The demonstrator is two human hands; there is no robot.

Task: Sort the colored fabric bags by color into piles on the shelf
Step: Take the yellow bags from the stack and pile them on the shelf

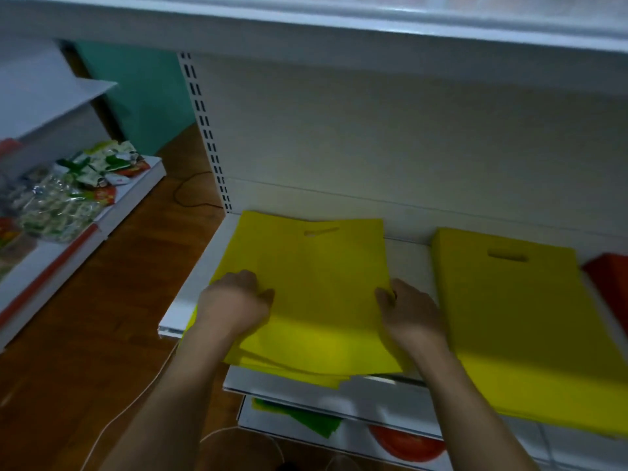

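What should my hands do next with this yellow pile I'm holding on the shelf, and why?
Probably square it up. The left hand and right hand grip the sides of the left yellow pile, whose lower bags fan out unevenly past the shelf front edge. The right yellow pile looks tidier. Nudging the edges flush seems the sensible small step.

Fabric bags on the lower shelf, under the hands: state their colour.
Green fabric bags, seen in the head view.
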